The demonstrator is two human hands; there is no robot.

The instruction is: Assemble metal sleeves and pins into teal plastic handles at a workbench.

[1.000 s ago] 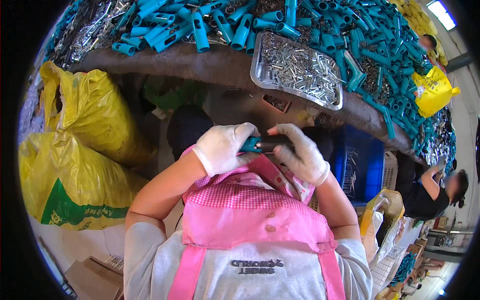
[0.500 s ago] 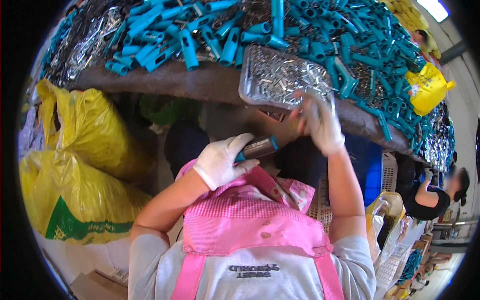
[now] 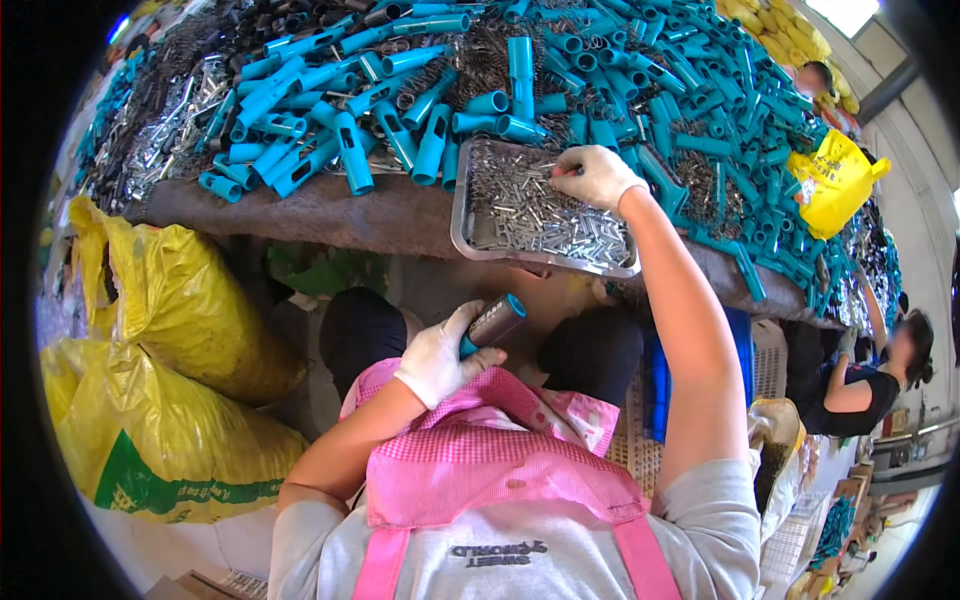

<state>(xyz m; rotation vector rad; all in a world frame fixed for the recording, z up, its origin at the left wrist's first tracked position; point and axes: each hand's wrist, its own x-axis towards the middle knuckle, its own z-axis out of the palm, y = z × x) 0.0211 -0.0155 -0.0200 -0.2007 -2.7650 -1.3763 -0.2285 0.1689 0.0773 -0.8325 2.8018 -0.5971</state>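
In my left hand, gloved in white, is a short teal and black tubular handle. The fingers wrap round it above my lap, with its open teal end pointing up and away. My right hand, also gloved, reaches over the far right side of a shallow tray. Its thumb and fingers are pinched together; what they hold, if anything, is too small to make out. Small shiny metal pieces fill most of the tray, and thin dark springs lie along its far left side.
Piles of teal plastic handles cover the table beyond the tray. Yellow sacks stand at the left. A yellow bag lies at the table's right, near a seated person. A blue crate is below the table edge.
My right hand has moved from beside the tray's near edge to its far side, fingers pinched. My left hand keeps the handle, now tilted more upward and slightly nearer me.
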